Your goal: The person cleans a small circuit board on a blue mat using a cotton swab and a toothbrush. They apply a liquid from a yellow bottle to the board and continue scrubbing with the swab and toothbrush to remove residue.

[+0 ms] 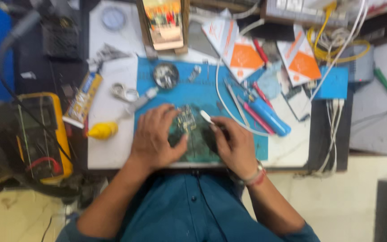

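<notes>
While the left hand [155, 136] presses down on a small circuit board [185, 120] to steady it on the blue mat [193, 89], the right hand [234, 144] pinches a white-tipped tool [206, 117] with its end just beside the board, so both hands are closed on something. Tweezers [231, 96] and a blue pen-shaped tool [268, 115] lie near on the counter [108, 148], within reach. Blur hides the board's parts, and the fingers cover its lower edge.
</notes>
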